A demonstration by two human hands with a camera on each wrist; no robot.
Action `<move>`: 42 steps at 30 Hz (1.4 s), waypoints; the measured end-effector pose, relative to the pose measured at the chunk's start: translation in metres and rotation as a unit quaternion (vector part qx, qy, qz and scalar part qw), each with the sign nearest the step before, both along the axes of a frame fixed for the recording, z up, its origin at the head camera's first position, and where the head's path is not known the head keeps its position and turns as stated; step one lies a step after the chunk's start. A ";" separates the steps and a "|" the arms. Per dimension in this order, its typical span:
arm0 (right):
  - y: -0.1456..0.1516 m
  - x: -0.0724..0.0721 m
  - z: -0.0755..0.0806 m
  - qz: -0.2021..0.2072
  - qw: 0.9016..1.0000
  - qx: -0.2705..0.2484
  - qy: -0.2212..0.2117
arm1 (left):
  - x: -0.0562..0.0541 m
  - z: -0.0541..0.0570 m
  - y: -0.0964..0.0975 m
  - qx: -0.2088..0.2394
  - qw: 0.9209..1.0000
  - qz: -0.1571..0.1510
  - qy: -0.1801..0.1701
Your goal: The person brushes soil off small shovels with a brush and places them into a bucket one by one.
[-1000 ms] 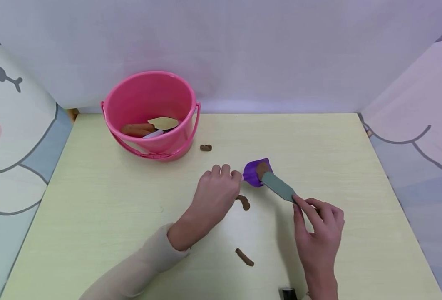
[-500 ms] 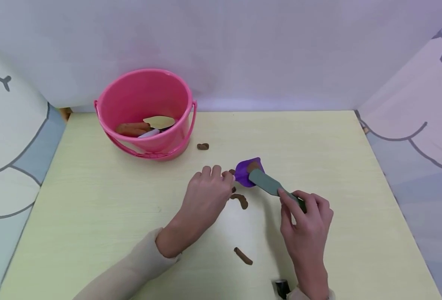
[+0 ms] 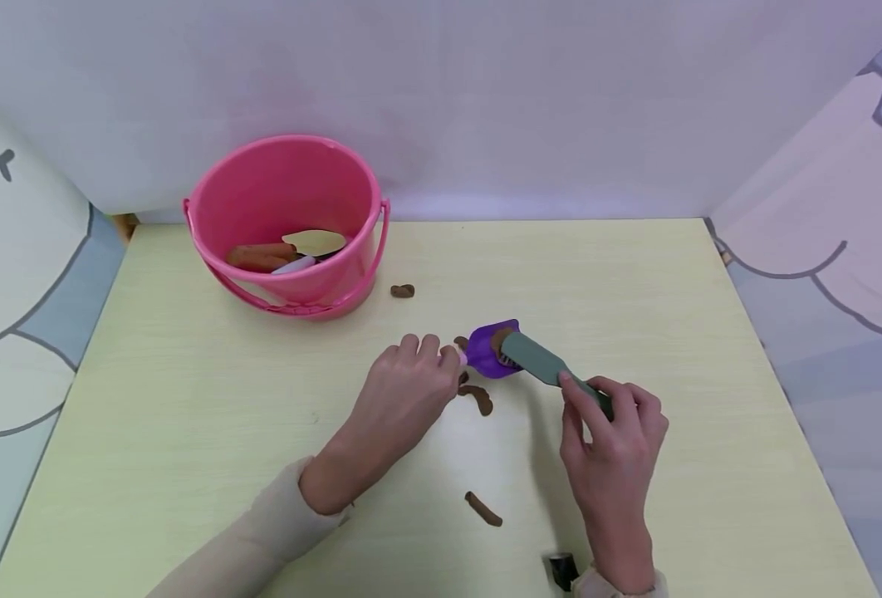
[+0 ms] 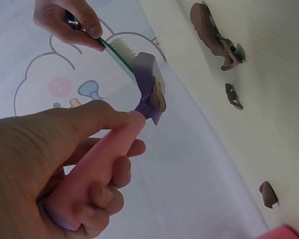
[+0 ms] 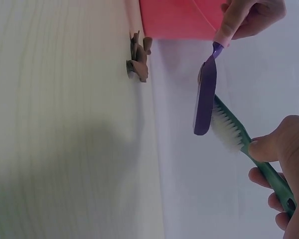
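My left hand grips the pink handle of a small purple shovel, its fingers wrapped round it. A brown, clay-like lump sits in the shovel's scoop, which is held above the table. My right hand holds a green brush by its handle, thumb pressed along it. In the right wrist view, the pale bristles point toward the shovel and meet or nearly meet it. Curved brown pieces lie on the table below the left hand.
A pink bucket stands at the back left, holding orange-brown and pale items. One brown bit lies beside it, and a brown stick is nearer the front. A black object is by the right wrist. A pale curtain hangs behind the table.
Both hands have shifted a little left with the shovel and brush. More of the brush's handle shows past the right fingers. The head view has also shifted slightly.
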State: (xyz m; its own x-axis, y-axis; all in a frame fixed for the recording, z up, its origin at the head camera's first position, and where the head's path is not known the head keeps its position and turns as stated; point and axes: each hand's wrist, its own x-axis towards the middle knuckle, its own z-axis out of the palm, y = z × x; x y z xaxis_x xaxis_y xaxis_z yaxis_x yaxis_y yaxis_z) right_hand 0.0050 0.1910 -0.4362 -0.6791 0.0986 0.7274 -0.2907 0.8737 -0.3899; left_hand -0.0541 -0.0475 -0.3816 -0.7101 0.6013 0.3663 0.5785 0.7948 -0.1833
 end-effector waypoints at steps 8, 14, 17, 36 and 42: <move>0.005 0.001 0.003 -0.011 1.000 -0.006 -0.006 | 0.002 0.003 -0.002 0.002 1.000 -0.003 -0.005; 0.003 0.004 0.005 -0.011 1.000 -0.025 -0.004 | 0.002 0.004 -0.001 0.008 1.000 -0.006 -0.006; -0.001 0.005 0.005 0.002 0.999 -0.031 -0.009 | 0.003 0.005 0.000 0.010 1.000 -0.008 -0.004; -0.008 0.005 0.007 -0.001 1.000 -0.009 0.025 | 0.003 0.011 -0.004 0.012 1.000 -0.004 0.003; -0.009 0.005 0.010 -0.012 0.999 -0.017 0.031 | 0.004 0.015 -0.004 0.018 1.000 -0.005 -0.001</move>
State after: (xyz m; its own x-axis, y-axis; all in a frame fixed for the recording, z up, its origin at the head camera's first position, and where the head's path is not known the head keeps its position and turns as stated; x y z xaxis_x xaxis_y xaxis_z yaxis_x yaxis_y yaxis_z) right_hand 0.0099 0.1820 -0.4258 -0.6295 0.1389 0.7645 -0.2953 0.8673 -0.4007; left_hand -0.0498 -0.0520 -0.3669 -0.7045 0.5950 0.3868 0.5867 0.7950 -0.1542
